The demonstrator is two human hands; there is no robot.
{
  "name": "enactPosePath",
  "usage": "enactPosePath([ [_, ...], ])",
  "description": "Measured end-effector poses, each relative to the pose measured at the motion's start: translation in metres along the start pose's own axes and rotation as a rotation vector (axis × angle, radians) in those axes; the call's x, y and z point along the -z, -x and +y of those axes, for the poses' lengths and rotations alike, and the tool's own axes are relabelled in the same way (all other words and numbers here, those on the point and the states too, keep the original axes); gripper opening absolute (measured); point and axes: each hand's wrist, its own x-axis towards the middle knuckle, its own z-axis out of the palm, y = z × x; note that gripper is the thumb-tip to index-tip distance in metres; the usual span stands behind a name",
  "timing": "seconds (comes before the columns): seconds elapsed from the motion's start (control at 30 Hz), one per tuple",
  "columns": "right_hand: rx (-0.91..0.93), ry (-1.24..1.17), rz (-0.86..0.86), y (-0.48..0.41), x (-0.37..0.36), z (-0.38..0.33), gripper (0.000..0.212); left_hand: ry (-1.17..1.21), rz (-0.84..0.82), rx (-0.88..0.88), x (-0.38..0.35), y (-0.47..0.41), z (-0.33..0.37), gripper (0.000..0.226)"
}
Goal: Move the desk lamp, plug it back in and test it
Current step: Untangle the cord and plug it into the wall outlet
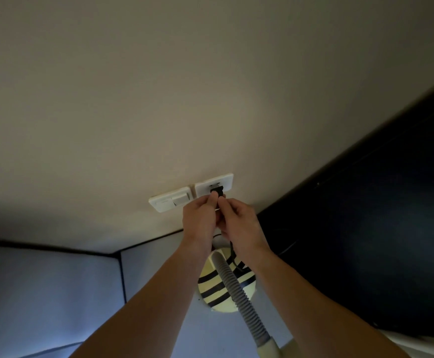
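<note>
The desk lamp stands low in the middle of the head view, with a cream base striped in black (223, 285) and a grey ribbed flexible neck (239, 293). Its black plug (216, 190) sits at the white wall socket (223, 180), its prongs at the slots. My left hand (200, 218) and my right hand (239, 220) are both raised to the wall, fingertips pinched on the plug. The black cord (232, 251) drops from my right hand towards the lamp base. Whether the plug is fully seated is not clear.
A white light switch plate (170, 201) is mounted just left of the socket on the beige wall. A dark panel (366, 228) rises at the right. The lamp rests on a pale surface (55, 293) below the wall. The room is dim.
</note>
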Motion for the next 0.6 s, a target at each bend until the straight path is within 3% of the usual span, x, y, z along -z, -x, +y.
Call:
enactPosePath([
  [0.3, 0.01, 0.063, 0.067, -0.013, -0.007, -0.005, 0.029, 0.136, 0.06, 0.139, -0.006, -0.014, 0.014, 0.012],
  [0.5, -0.034, 0.02, -0.041, -0.01, 0.005, -0.019, 0.027, 0.064, -0.074, 0.109, 0.003, -0.012, 0.015, 0.018],
  [0.6, 0.082, 0.268, 0.055, 0.003, 0.017, -0.012, 0.018, -0.025, -0.165, 0.077, 0.018, -0.007, 0.012, 0.022],
])
